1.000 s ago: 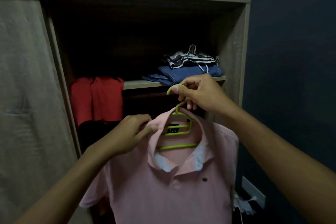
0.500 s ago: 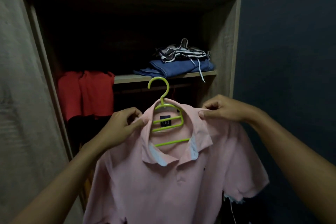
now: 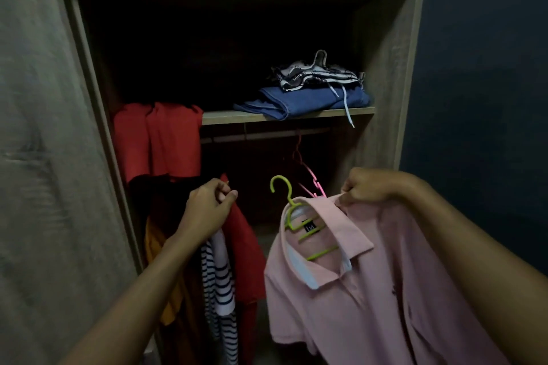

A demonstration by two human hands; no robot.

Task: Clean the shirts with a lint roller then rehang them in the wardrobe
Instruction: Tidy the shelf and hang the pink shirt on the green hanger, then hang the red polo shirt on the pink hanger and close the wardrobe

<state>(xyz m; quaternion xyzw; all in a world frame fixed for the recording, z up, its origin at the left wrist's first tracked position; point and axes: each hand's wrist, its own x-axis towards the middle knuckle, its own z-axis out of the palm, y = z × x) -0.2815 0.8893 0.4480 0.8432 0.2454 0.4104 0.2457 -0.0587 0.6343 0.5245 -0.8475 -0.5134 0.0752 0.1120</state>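
The left hand [image 3: 209, 207] has let go of the pink shirt [image 3: 370, 284], now pinching red clothes [image 3: 243, 246] aside; the right hand [image 3: 366, 187] grips its shoulder, ready for rehanging.

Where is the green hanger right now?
The green hanger is inside the collar of the pink shirt, low and right of centre, not on the rail. The right hand holds the shirt's shoulder beside it.

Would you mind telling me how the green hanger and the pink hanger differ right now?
The green hanger carries the pink polo shirt, held up by the right hand; the pink hanger looks bare. The green hanger's hook is free in the air; the pink hanger hangs from the wardrobe rail. Both look like plastic.
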